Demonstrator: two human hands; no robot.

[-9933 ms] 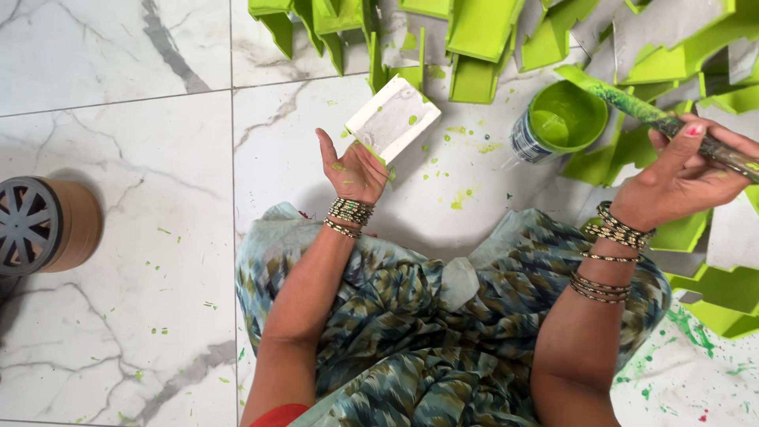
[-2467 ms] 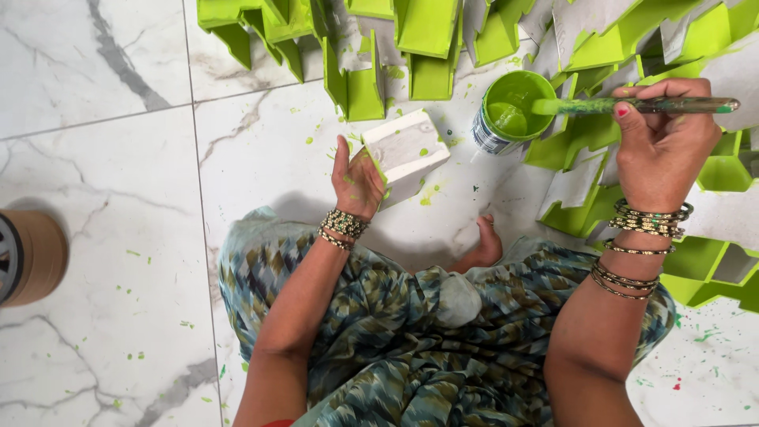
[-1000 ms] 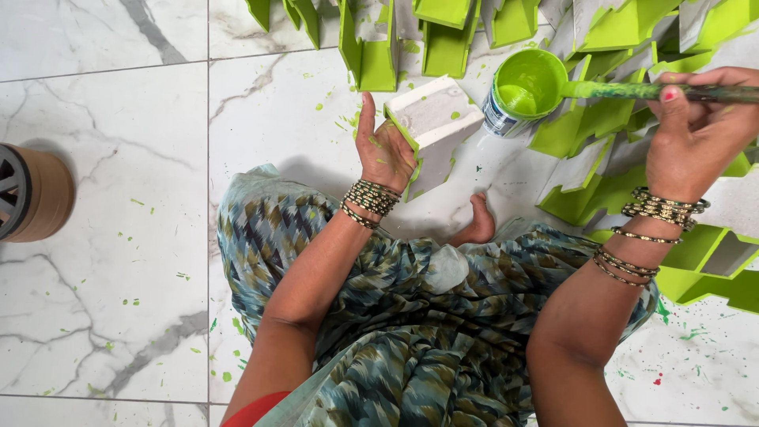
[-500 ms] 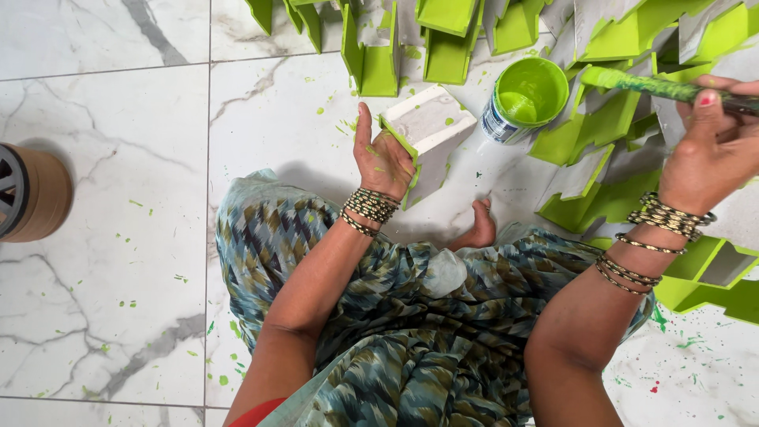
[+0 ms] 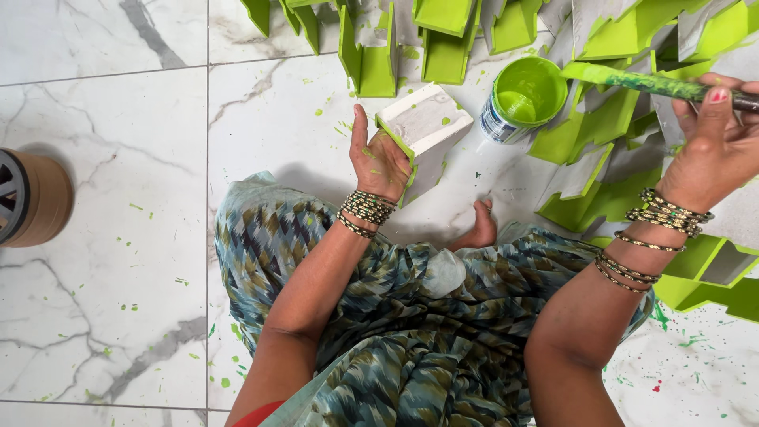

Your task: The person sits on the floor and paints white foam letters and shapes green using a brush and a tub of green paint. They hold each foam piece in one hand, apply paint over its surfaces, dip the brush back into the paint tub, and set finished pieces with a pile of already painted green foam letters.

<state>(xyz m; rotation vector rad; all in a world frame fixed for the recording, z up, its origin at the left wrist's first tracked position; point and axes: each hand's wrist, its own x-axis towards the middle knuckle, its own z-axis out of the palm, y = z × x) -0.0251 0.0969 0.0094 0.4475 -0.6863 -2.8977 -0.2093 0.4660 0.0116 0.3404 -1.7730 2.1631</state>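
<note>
A: What has your left hand (image 5: 381,160) got?

B: A small grey box-shaped block (image 5: 425,130) with green-painted edges. Your fingers are wrapped round its near side, thumb pointing to twelve o'clock, and the block is tilted with its unpainted face up. It sits at about twelve o'clock from your lap, just above the marble floor tile (image 5: 111,237).

A: And your right hand (image 5: 715,150)?

B: Up at two o'clock, closed round the handle of a paintbrush (image 5: 656,83). The brush is coated in green and runs toward nine o'clock, its tip reaching the rim of the open can of green paint (image 5: 522,99).

A: Where is the can from the block?

B: At three o'clock of it, near but apart.

A: What else lies about you?

B: Green-painted pieces (image 5: 609,119) heaped from twelve round to four o'clock, green spatter on the tile, your bare foot (image 5: 478,229) below the block, and a brown round stand (image 5: 32,198) at nine o'clock.
</note>
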